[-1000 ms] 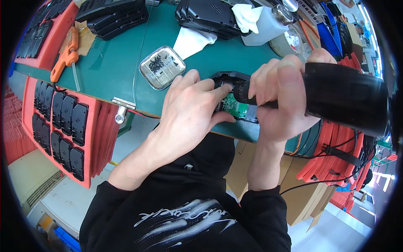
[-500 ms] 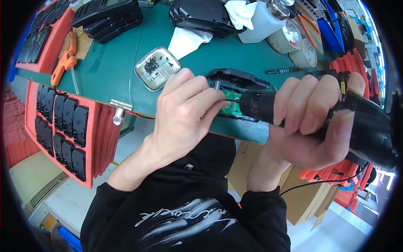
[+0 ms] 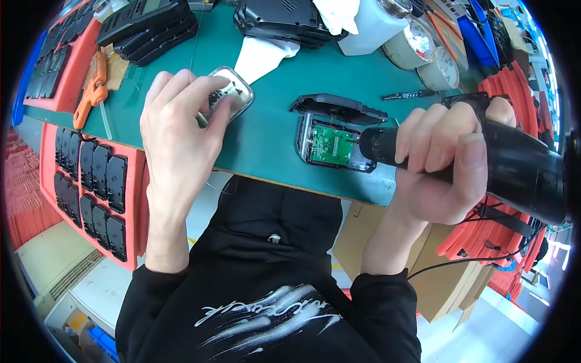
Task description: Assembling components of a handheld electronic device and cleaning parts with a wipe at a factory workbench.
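My right hand (image 3: 445, 151) is wrapped round a black electric screwdriver (image 3: 520, 172), held nearly level. Its bit points left and ends over the right part of a green circuit board (image 3: 330, 145); contact cannot be made out. The board sits in an opened black device housing (image 3: 302, 152), whose other half (image 3: 342, 109) stands tilted behind it. My left hand (image 3: 181, 118) reaches into a small metal tin (image 3: 247, 91) of tiny black screws (image 3: 216, 97). Thumb and forefinger come together in a pinch there; whatever is between the tips is too small to see.
Stacked black devices (image 3: 284, 21), a white cloth (image 3: 263, 57), a white bottle (image 3: 372, 27) and round tubs (image 3: 439, 71) line the back. A marker (image 3: 408, 95) lies behind the screwdriver. At left are an orange glue gun (image 3: 94, 94) and a red foam tray (image 3: 91, 227) of black parts.
My left hand has moved left from the circuit board to the tin, uncovering the board. The screwdriver has shifted slightly right, away from where my left fingers were.
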`<state>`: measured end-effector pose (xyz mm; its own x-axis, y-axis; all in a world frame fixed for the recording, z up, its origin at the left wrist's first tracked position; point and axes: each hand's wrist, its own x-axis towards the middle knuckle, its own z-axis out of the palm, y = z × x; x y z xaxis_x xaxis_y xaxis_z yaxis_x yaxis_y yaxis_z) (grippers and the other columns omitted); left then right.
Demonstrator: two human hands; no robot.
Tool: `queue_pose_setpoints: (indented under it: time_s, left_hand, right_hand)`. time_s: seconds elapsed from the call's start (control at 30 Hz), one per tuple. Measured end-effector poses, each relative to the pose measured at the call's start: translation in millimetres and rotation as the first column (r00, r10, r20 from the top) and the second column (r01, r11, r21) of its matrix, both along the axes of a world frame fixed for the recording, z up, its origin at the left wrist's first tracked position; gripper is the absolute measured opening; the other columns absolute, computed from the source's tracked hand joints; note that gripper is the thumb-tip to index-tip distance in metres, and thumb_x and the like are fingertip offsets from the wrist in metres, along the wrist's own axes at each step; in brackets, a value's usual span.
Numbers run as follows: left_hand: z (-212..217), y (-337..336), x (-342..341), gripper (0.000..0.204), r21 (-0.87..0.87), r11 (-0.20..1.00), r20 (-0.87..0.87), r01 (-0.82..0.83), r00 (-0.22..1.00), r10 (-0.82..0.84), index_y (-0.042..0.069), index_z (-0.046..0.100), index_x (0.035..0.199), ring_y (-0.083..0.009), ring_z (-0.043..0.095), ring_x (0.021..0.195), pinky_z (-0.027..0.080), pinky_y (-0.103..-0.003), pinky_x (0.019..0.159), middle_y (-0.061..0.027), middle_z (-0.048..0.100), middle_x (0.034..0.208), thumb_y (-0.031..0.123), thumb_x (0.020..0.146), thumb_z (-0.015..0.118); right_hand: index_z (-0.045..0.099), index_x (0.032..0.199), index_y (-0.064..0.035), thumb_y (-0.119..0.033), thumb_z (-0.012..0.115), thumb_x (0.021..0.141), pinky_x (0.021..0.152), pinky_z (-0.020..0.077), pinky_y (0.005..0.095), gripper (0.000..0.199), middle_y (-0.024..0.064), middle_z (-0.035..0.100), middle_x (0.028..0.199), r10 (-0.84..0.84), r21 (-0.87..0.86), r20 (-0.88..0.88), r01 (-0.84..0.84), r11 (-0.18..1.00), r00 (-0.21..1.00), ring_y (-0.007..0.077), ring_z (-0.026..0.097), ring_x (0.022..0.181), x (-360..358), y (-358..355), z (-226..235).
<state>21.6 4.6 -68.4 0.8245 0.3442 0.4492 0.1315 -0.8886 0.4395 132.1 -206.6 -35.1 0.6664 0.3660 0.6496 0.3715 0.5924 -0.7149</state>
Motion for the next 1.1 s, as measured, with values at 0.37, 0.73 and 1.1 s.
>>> queue_pose_setpoints:
  time_s: [0.37, 0.73, 1.1]
  left_hand:
    - [-14, -53, 11, 0.053, -0.167, 0.909, 0.001, 0.382, 0.922, -0.387, 0.004, 0.074, 0.107, -0.0220, 0.046, 0.073, 0.039, -0.035, 0.066, -0.0041, 0.048, 0.071, 0.033, 0.064, 0.086]
    - [-16, -52, 11, 0.054, -0.134, 0.906, -0.123, 0.401, 0.901, -0.416, 0.003, 0.072, 0.112, -0.0216, 0.049, 0.081, 0.038, -0.035, 0.069, -0.0033, 0.055, 0.077, 0.032, 0.067, 0.083]
    - [-16, -53, 10, 0.054, -0.158, 0.906, -0.120, 0.392, 0.904, -0.411, 0.004, 0.072, 0.112, -0.0218, 0.049, 0.082, 0.039, -0.035, 0.071, -0.0035, 0.056, 0.078, 0.031, 0.067, 0.083]
  right_hand:
    - [0.036, 0.126, -0.0021, -0.011, 0.046, 0.096, 0.048, 0.0403, 0.0300, 0.033, 0.0037, 0.046, 0.065, -0.079, -0.052, -0.034, 0.077, 0.996, 0.996, 0.0136, 0.042, 0.049, 3, 6, -7]
    - [0.036, 0.115, -0.0040, -0.003, 0.052, 0.093, 0.045, 0.0416, 0.0286, 0.027, 0.0037, 0.045, 0.061, 0.190, -0.221, 0.217, -0.141, 0.965, 0.958, 0.0131, 0.043, 0.046, 16, 7, 0]
    - [0.037, 0.104, -0.0034, 0.002, 0.051, 0.092, 0.043, 0.0406, 0.0270, 0.020, 0.0034, 0.042, 0.058, -0.331, -0.356, 0.274, 0.414, 0.838, 0.903, 0.0116, 0.041, 0.043, -4, 19, 5]
